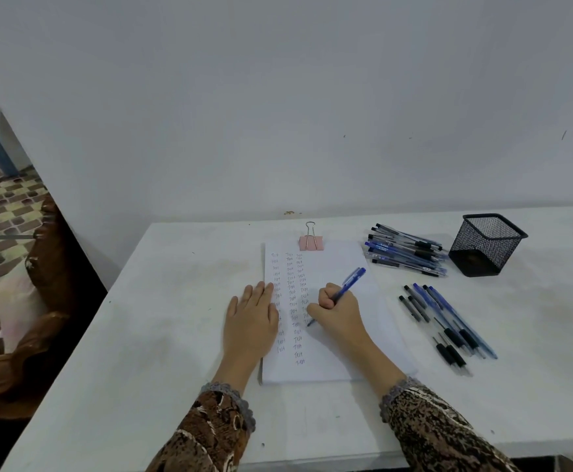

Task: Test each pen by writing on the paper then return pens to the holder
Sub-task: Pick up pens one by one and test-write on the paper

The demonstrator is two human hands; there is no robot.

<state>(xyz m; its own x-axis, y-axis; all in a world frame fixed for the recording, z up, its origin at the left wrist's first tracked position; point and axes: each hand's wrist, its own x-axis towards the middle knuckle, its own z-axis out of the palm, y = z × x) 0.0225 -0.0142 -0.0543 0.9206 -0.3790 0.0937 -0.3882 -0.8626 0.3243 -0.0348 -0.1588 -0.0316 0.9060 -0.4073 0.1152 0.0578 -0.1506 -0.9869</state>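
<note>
On the white table (162, 335) lies a stack of white paper (343, 338), clamped at its far edge by a pink binder clip (311, 240) with silver wire handles. Three columns of small handwritten "Test" marks run down the left part of the top sheet, the third column shorter than the other two. The left hand (251, 321) lies flat and open, fingers together, with its fingertips and palm pressing on the left edge of the paper. The right hand (337, 310) is closed in a writing grip around a blue ballpoint pen (344, 289), whose tip touches the paper at the lower end of the third column while its cap end tilts up and away to the right. Both wrists come out of brown patterned sleeves (428, 427) with grey scalloped cuffs. To the right of the paper, a loose row of blue pens with black grips (448, 321) lies on the table. Farther back, another pile of blue pens (405, 250) rests just beside a black wire-mesh pen holder (489, 245), which stands upright near the table's far right corner with no pens showing inside.
</note>
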